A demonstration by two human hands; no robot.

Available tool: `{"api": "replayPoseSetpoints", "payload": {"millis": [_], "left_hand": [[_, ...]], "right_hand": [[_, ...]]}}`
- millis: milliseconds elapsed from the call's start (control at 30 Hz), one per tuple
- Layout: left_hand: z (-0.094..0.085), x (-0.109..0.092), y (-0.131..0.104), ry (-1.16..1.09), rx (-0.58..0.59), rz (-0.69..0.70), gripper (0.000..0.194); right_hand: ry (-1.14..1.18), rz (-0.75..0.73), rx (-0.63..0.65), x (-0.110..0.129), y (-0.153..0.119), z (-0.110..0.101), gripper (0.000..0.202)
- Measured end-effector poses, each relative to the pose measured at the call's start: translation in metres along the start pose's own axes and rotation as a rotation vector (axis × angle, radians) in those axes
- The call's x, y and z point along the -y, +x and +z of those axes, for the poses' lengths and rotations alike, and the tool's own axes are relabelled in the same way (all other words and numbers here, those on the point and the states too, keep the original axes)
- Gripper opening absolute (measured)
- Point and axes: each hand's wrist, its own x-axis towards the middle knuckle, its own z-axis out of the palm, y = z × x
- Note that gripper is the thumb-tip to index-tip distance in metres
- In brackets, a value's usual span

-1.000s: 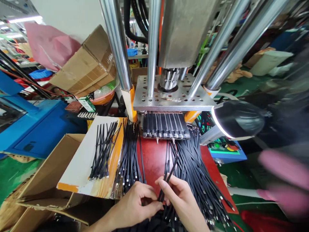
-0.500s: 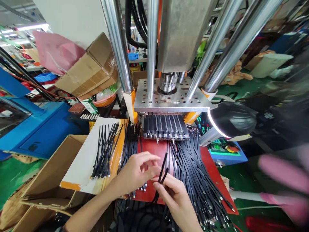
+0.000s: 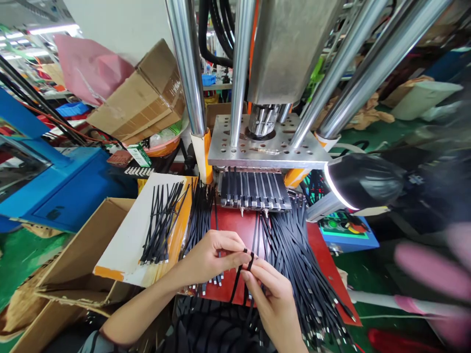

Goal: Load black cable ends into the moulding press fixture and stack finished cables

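Observation:
Both hands meet over the red work surface point(image 3: 230, 223), in front of the press. My left hand point(image 3: 217, 255) pinches a flat black cable point(image 3: 237, 284) near its upper end. Close against it, my right hand point(image 3: 270, 289) has thumb and fingers closed on another black strip point(image 3: 251, 262). The lower parts of these cables hang toward my lap. Beyond the hands, a fixture point(image 3: 255, 190) holds several black cables side by side under the steel plate point(image 3: 268, 156). A large pile of black cables point(image 3: 298, 245) lies right of my hands, and a smaller bunch point(image 3: 200, 215) lies to their left.
More black cables point(image 3: 160, 230) rest on a white board point(image 3: 127, 240) at the left, beside an open cardboard box point(image 3: 88, 245). Steel columns point(image 3: 187, 73) rise around the press. A black lamp point(image 3: 364, 181) stands at the right, above a blue control box point(image 3: 349, 240).
My left hand has closed its fingers on a cable, where they were spread before. The strips' ends, which stuck up, are now lower between both hands. The view has shifted slightly.

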Motion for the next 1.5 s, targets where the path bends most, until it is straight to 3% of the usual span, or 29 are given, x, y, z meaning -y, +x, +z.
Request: {"api": "replayPoseSetpoints", "payload": {"millis": [167, 267, 367, 467, 533, 667, 733, 833, 900, 1000, 1100, 1333, 1500], "left_hand": [[0.001, -0.004, 0.003, 0.133, -0.056, 0.09, 0.04], [-0.008, -0.008, 0.015, 0.226, -0.13, 0.154, 0.034], [-0.027, 0.001, 0.043, 0.294, -0.259, 0.206, 0.029], [-0.047, 0.027, 0.082, 0.421, -0.367, 0.233, 0.022], [-0.057, 0.047, 0.109, 0.546, -0.44, 0.205, 0.016], [-0.067, 0.075, 0.151, 0.662, -0.553, 0.157, 0.02], [-0.067, 0.08, 0.158, 0.66, -0.598, 0.159, 0.022], [-0.064, 0.081, 0.143, 0.671, -0.655, 0.181, 0.032], [-0.063, 0.081, 0.123, 0.746, -0.56, 0.274, 0.036], [-0.064, 0.078, 0.095, 0.991, -0.234, 0.517, 0.034], [-0.068, 0.074, 0.087, 1.203, -0.055, 0.627, 0.035], [-0.055, 0.069, 0.097, 1.411, -0.038, 0.537, 0.036], [-0.042, 0.065, 0.091, 1.426, -0.07, 0.442, 0.048]], "right_hand": [[-0.025, 0.012, 0.002, 0.0, 0.009, 0.007, 0.027], [-0.006, 0.117, 0.057, -0.011, -0.001, 0.02, 0.031], [0.019, 0.294, 0.26, -0.023, -0.016, 0.025, 0.028], [-0.017, 0.331, 0.479, -0.028, -0.007, 0.003, 0.026], [-0.083, 0.258, 0.512, -0.029, 0.024, -0.025, 0.031], [-0.209, 0.144, 0.352, -0.033, 0.118, -0.072, 0.045], [-0.218, 0.136, 0.34, -0.041, 0.161, -0.078, 0.046], [-0.229, 0.122, 0.348, -0.058, 0.203, -0.068, 0.045], [-0.244, 0.115, 0.342, -0.068, 0.215, -0.06, 0.044], [-0.278, 0.094, 0.336, -0.075, 0.221, -0.054, 0.038], [-0.315, 0.058, 0.305, -0.077, 0.224, -0.052, 0.034], [-0.308, 0.029, 0.238, -0.083, 0.221, -0.05, 0.027], [-0.293, 0.017, 0.226, -0.086, 0.219, -0.052, 0.026]]}}
